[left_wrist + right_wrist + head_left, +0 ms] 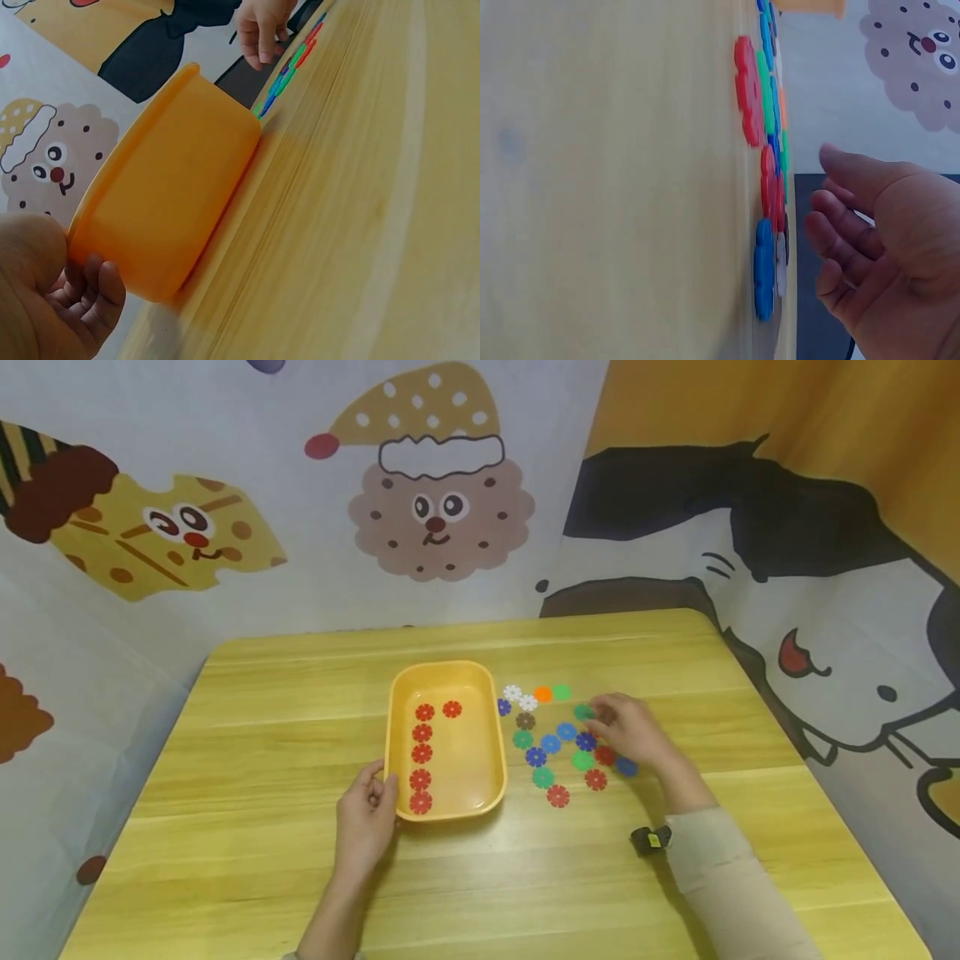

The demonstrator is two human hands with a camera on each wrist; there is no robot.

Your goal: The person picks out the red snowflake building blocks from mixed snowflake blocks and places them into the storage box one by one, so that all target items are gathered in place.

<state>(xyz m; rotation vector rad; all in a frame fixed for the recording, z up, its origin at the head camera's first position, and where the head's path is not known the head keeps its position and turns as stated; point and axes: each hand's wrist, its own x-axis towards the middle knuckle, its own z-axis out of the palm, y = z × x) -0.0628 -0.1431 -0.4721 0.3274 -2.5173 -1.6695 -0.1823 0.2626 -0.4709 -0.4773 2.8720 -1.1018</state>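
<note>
A yellow-orange plastic tray (467, 768) stands on the table, holding several red snowflake-shaped plastic discs (422, 753), most in a column along its left side. My left hand (366, 818) grips the tray's left wall near the front corner, fingers curled by its rim. To the tray's right lie loose discs in several colours, among them a blue disc (551, 744), a brown disc (525, 721) and a red disc (558, 796). Just above the far right of these is my right hand (630, 731), its fingers loosely bent, with nothing visibly held in the right wrist view.
The wooden table (247, 793) reaches back to a cartoon-printed cloth (300, 602). A small black device (650, 840) sits by the right sleeve (712, 852). White discs (512, 692) and an orange disc (543, 694) lie close to the tray's right wall.
</note>
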